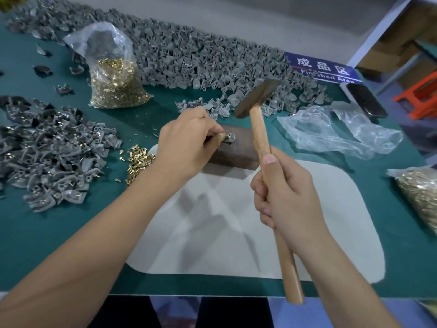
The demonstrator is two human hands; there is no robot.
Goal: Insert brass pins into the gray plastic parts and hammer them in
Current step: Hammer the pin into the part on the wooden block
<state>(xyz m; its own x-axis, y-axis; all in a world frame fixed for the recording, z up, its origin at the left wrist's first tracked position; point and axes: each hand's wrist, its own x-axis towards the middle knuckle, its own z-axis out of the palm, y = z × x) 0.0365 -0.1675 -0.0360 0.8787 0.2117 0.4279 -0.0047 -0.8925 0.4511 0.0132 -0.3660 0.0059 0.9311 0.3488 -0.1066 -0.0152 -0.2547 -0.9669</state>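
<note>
My left hand (186, 140) pinches a small gray plastic part (229, 137) with a brass pin in it, holding it on a dark metal block (236, 152). My right hand (286, 197) grips the wooden handle of a hammer (260, 95), whose metal head hangs raised above and just right of the part. A loose heap of brass pins (138, 162) lies left of my left wrist. A pile of gray parts (54, 157) sits at the left.
A clear bag of brass pins (115, 86) stands at the back left, another bag (421, 188) at the right edge. A long heap of gray parts (201, 58) runs along the back. Crumpled plastic (335, 131) lies right of the block. A white mat (236, 221) lies under my hands.
</note>
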